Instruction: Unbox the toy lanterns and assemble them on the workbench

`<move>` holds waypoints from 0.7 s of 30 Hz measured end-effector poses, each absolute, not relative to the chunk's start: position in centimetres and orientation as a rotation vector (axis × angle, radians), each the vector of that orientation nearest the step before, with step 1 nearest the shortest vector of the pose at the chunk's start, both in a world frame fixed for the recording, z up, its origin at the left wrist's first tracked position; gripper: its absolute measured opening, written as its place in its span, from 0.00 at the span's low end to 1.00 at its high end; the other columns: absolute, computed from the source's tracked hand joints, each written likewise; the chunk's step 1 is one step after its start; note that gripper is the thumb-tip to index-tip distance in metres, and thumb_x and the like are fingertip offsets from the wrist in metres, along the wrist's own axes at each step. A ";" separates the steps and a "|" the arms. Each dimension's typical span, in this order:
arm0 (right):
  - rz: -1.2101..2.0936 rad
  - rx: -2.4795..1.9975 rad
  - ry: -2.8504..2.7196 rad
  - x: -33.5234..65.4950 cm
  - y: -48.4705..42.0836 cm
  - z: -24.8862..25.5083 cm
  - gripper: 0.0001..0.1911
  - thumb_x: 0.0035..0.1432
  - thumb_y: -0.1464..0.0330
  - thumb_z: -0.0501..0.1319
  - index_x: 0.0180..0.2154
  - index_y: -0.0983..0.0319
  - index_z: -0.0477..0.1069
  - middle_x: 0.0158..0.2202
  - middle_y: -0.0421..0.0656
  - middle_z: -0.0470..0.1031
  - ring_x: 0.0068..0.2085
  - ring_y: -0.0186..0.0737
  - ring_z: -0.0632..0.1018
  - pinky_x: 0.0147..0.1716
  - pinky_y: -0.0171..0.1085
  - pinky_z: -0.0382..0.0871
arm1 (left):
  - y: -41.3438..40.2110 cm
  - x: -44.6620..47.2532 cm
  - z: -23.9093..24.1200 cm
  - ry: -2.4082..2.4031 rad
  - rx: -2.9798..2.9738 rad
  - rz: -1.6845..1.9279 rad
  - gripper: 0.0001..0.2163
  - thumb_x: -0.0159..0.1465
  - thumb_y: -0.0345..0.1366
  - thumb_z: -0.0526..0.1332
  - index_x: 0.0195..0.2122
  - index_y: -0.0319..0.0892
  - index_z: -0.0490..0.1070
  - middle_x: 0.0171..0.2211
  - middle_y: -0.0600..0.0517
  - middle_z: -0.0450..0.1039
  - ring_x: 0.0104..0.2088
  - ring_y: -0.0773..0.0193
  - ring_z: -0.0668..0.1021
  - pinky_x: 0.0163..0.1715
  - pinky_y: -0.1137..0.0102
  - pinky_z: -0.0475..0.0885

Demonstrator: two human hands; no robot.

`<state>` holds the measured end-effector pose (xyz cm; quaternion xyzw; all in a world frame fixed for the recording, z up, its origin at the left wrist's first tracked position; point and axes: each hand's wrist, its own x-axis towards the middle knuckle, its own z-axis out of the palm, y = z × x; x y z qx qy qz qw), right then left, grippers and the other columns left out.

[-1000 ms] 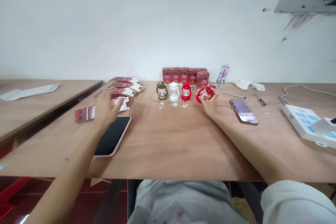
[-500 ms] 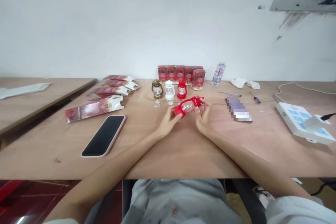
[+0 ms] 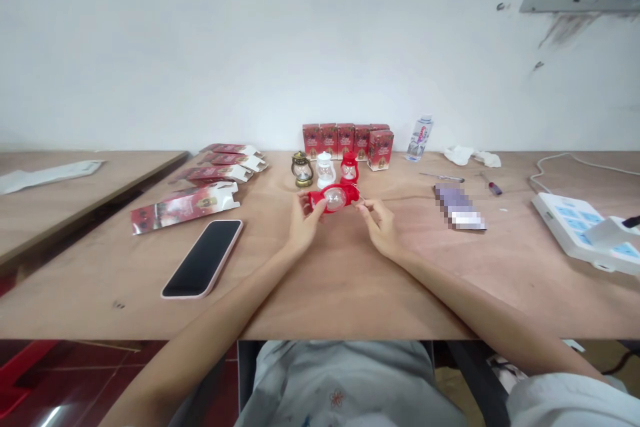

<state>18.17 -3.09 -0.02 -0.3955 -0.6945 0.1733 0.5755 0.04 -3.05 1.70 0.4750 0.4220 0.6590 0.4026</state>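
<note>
A small red toy lantern [image 3: 335, 199] with a clear globe lies on its side in my left hand [image 3: 305, 219], whose fingers and thumb are wrapped round its left end. At the lantern's right end, the fingertips of my right hand [image 3: 381, 225] pinch its thin wire handle [image 3: 361, 197]. Behind it stand three upright lanterns: a bronze one [image 3: 302, 171], a white one [image 3: 325, 171] and another red one [image 3: 349, 167], whose base is partly hidden by the held lantern.
Red printed boxes [image 3: 345, 141] stand at the back. Flattened cartons [image 3: 185, 207] and a phone [image 3: 203, 259] lie left. To the right are a purple blurred packet [image 3: 457, 205], a screwdriver [image 3: 493, 187], a bottle [image 3: 419, 139], crumpled tissue [image 3: 458, 155] and a white power strip [image 3: 575, 227].
The red lantern has moved left and turned flatter, with its globe facing up. My right hand has shifted from the lantern's top end to its wire handle, now drawn out to the right.
</note>
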 end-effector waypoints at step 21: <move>1.137 -0.938 -1.193 18.3 -0.9 -0.7 0.22 0.40 0.49 0.66 0.27 0.62 0.73 0.21 0.39 0.72 0.22 0.32 0.68 0.25 0.34 0.62 | -2.1 -1.4 0.2 1.485 1.413 1.517 0.14 0.61 0.47 0.55 0.36 0.41 0.67 0.32 0.51 0.73 0.35 0.61 0.75 0.35 0.69 0.68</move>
